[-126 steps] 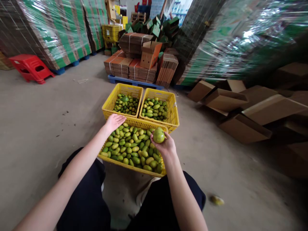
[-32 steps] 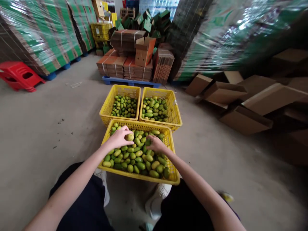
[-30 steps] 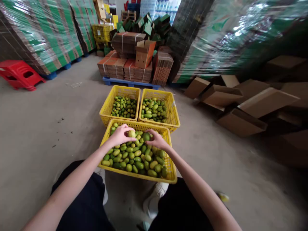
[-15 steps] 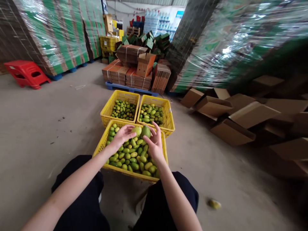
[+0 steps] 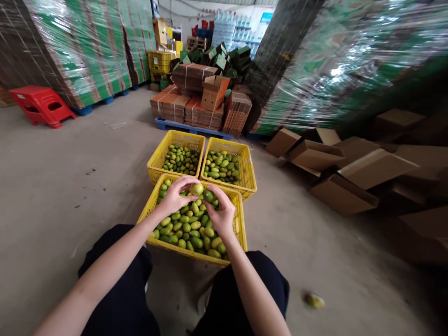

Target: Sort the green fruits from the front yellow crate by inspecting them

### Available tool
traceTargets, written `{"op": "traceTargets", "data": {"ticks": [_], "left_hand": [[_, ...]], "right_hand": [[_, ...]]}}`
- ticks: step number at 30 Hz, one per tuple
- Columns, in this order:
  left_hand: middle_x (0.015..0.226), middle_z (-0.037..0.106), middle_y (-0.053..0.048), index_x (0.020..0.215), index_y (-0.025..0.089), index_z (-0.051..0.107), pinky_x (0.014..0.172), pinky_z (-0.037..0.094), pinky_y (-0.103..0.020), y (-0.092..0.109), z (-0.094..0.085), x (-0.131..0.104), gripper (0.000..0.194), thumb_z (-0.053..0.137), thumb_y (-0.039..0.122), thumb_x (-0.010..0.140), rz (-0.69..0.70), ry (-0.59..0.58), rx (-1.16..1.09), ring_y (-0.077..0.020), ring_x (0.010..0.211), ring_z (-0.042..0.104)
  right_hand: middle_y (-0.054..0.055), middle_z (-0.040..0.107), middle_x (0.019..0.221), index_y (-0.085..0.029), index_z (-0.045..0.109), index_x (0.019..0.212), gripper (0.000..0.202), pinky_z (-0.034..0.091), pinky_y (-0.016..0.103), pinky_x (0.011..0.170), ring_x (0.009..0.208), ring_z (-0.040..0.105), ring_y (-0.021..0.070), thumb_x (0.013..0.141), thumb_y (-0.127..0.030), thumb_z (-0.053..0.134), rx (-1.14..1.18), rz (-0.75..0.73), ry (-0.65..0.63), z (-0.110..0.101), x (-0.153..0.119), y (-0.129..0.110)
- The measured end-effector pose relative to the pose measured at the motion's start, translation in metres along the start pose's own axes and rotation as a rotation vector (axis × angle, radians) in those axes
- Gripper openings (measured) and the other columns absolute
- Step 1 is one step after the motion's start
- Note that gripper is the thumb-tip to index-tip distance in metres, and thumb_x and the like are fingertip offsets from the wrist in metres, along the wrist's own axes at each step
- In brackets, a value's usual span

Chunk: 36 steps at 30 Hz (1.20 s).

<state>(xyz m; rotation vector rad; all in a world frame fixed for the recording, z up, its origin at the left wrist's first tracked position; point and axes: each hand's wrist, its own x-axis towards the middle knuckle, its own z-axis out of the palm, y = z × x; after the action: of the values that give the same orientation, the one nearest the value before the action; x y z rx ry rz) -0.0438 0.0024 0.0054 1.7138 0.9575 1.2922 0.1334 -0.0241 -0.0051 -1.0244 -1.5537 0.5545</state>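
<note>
My left hand (image 5: 178,196) holds a pale yellow-green fruit (image 5: 196,189) between thumb and fingers. Right beside it, my right hand (image 5: 221,210) grips a darker green fruit (image 5: 209,195). Both hands are above the near yellow crate (image 5: 241,219), which is filled with green and yellowish fruits (image 5: 194,225). Two more yellow crates stand behind it: the back left crate (image 5: 154,163) holds small green fruits (image 5: 180,158), and the back right crate (image 5: 249,170) holds larger ones (image 5: 222,165).
A single fruit (image 5: 314,300) lies on the floor at the lower right. Cardboard boxes (image 5: 343,191) are heaped on the right. Flattened cartons (image 5: 203,114) sit on a blue pallet (image 5: 192,128) beyond the crates. A red stool (image 5: 44,105) stands at the left.
My right hand's fingers have closed in around the darker fruit, which is now turned differently. My left hand's fingers have arched over the paler fruit. The view has shifted slightly.
</note>
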Motion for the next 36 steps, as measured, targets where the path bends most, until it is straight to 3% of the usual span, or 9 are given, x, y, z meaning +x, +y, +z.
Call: {"op": "traceTargets", "data": {"ticks": [4,7,12,16,20,24,26,29,36], "left_hand": [[0.116,0.063,-0.01,0.103,0.02,0.065,0.101,0.047,-0.041,0.001,0.001,0.002,0.032,0.075,0.032,0.075,0.037,0.01,-0.004,-0.0223,0.113,0.059],[0.115,0.063,-0.009,0.106,0.02,0.064,0.092,0.051,-0.037,0.001,-0.001,0.004,0.042,0.079,0.035,0.069,-0.047,-0.019,-0.011,-0.0201,0.102,0.063],[0.087,0.069,-0.006,0.095,0.015,0.066,0.061,0.052,-0.026,-0.004,-0.004,0.006,0.051,0.077,0.055,0.066,-0.56,-0.118,-0.217,-0.0133,0.063,0.063],[0.054,0.06,-0.002,0.075,0.014,0.069,0.045,0.043,-0.022,-0.012,0.003,0.003,0.052,0.061,0.065,0.078,-0.981,-0.238,-0.424,-0.0109,0.045,0.054],[0.053,0.06,-0.002,0.072,0.014,0.069,0.04,0.04,-0.018,-0.019,0.007,-0.002,0.056,0.05,0.065,0.085,-1.104,-0.295,-0.484,-0.0085,0.043,0.051],[0.068,0.068,-0.005,0.078,0.015,0.068,0.054,0.051,-0.022,-0.019,0.006,-0.003,0.046,0.063,0.061,0.08,-0.972,-0.228,-0.465,-0.011,0.054,0.061],[0.082,0.07,-0.004,0.086,0.016,0.066,0.07,0.054,-0.026,-0.016,0.004,-0.001,0.04,0.08,0.048,0.067,-0.774,-0.147,-0.414,-0.0135,0.07,0.067],[0.095,0.068,-0.003,0.091,0.017,0.062,0.086,0.052,-0.032,-0.013,0.001,0.004,0.052,0.09,0.031,0.05,-0.481,-0.072,-0.265,-0.0149,0.087,0.065],[0.108,0.063,-0.008,0.096,0.017,0.063,0.093,0.049,-0.035,-0.014,-0.002,0.007,0.052,0.087,0.039,0.055,-0.176,-0.035,-0.086,-0.0196,0.104,0.061]], "right_hand": [[0.005,0.07,0.116,-0.029,0.068,0.11,0.03,0.045,0.048,0.106,0.114,0.062,0.027,0.08,-0.023,0.065,0.004,0.011,0.026,0.003,0.0,0.0],[0.005,0.07,0.118,-0.027,0.067,0.11,0.034,0.045,0.046,0.106,0.115,0.062,0.0271,0.077,-0.028,0.071,0.08,0.108,0.028,0.003,-0.001,0.002],[0.007,0.075,0.1,-0.02,0.068,0.106,0.055,0.06,0.041,0.079,0.09,0.071,0.0285,0.065,-0.055,0.079,0.448,0.593,-0.185,-0.002,0.006,0.008],[0.007,0.073,0.071,-0.018,0.071,0.088,0.053,0.054,0.033,0.045,0.053,0.066,0.0212,0.069,-0.068,0.069,0.557,0.902,-0.231,-0.003,0.014,0.016],[0.006,0.069,0.059,-0.019,0.07,0.078,0.045,0.048,0.029,0.036,0.041,0.056,0.0155,0.072,-0.064,0.069,0.58,1.064,-0.279,-0.002,0.017,0.023],[0.005,0.069,0.063,-0.019,0.067,0.074,0.042,0.049,0.029,0.041,0.046,0.057,0.0153,0.069,-0.061,0.073,0.559,0.992,-0.217,-0.003,0.015,0.021],[0.003,0.07,0.071,-0.02,0.066,0.078,0.039,0.052,0.03,0.05,0.055,0.062,0.0162,0.066,-0.056,0.076,0.523,0.858,-0.148,-0.003,0.014,0.018],[0.002,0.072,0.089,-0.022,0.064,0.09,0.04,0.056,0.032,0.071,0.078,0.067,0.0193,0.063,-0.046,0.081,0.455,0.598,-0.064,-0.002,0.013,0.015],[0.006,0.065,0.11,-0.024,0.064,0.1,0.038,0.048,0.039,0.097,0.107,0.06,0.0232,0.067,-0.032,0.08,0.305,0.201,-0.009,0.002,0.012,0.021]]}}
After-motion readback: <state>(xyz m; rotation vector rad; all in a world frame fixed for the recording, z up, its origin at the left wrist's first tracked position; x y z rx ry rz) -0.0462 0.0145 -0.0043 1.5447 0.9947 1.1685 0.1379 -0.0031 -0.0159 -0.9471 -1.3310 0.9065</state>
